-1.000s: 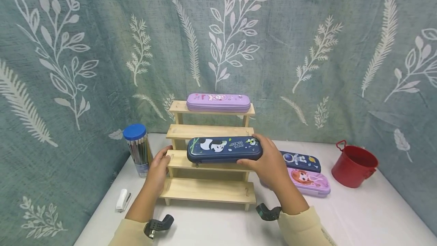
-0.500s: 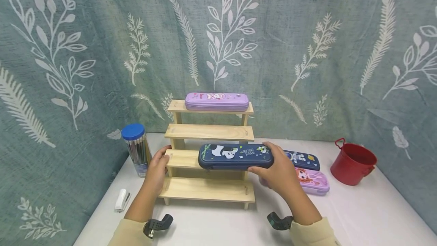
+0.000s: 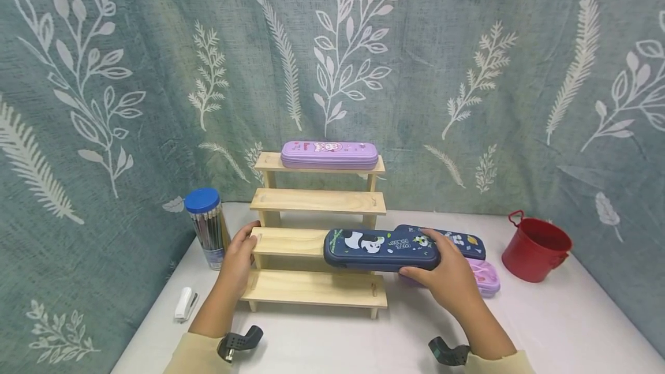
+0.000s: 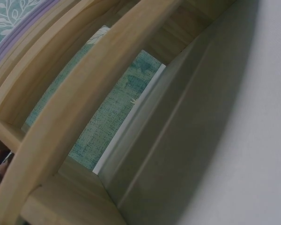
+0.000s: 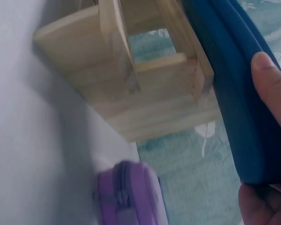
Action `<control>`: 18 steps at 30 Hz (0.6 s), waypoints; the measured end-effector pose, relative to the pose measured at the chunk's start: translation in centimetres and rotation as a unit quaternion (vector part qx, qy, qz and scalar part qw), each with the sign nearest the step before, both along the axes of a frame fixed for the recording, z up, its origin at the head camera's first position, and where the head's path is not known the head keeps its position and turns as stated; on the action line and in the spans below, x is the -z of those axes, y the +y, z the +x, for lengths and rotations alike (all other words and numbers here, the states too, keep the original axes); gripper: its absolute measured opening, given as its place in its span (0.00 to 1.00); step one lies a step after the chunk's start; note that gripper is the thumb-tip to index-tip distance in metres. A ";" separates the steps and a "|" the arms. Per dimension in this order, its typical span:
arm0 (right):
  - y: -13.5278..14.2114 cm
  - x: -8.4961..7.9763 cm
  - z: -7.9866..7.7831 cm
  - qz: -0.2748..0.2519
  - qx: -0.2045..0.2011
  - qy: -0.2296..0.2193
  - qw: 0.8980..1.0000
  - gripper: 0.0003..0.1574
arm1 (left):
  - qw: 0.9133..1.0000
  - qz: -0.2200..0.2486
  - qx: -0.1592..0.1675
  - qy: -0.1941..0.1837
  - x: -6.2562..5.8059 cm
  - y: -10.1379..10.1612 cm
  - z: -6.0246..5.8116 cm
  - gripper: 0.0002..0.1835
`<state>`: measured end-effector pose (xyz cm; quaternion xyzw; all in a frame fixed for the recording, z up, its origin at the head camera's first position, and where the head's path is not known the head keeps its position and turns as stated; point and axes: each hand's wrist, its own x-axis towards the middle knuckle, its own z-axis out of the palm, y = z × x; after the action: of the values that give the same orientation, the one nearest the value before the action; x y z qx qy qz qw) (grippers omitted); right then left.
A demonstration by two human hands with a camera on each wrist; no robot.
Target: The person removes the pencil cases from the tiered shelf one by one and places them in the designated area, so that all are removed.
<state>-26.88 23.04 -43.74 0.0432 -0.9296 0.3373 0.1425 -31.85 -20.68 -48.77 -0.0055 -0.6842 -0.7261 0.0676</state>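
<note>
My right hand [image 3: 441, 264] grips the right end of a dark blue panda pencil case [image 3: 381, 249], held level in the air off the right end of the wooden stepped rack [image 3: 317, 244]. From the right wrist, the same blue case [image 5: 239, 89] shows with my thumb [image 5: 271, 84] on its edge. My left hand [image 3: 243, 255] holds the left end of the rack's second step. A purple case [image 3: 329, 154] lies on the top step. Behind my right hand lie another blue case [image 3: 464, 241] and a pink-purple case [image 3: 485, 279].
A blue-lidded tub of pencils [image 3: 206, 227] stands left of the rack, with a white stapler [image 3: 185, 303] in front of it. A red bucket [image 3: 535, 245] sits at the right on the white table [image 3: 571, 328]. A leaf-patterned curtain hangs behind.
My right hand has carried the panda case to the right and slightly down, off the rack's second step towards the cases on the table. The left hand has stayed on the rack.
</note>
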 end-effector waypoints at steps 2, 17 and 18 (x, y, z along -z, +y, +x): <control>0.6 0.1 0.3 -0.001 0.001 -0.007 1.000 0.70 | 1.000 0.002 -0.001 0.001 0.1 -0.1 -0.1 0.26; 6.0 1.0 2.2 -0.008 0.024 -0.050 0.998 0.76 | 1.000 0.007 0.005 0.004 0.0 0.0 0.0 0.26; 6.4 1.1 2.2 -0.010 0.025 -0.054 0.998 0.76 | 1.000 0.006 0.005 0.002 0.0 0.0 0.0 0.26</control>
<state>-24.66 29.45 -44.80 0.0003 -0.9332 0.3451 0.1005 -31.85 -20.71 -48.75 -0.0103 -0.6798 -0.7304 0.0658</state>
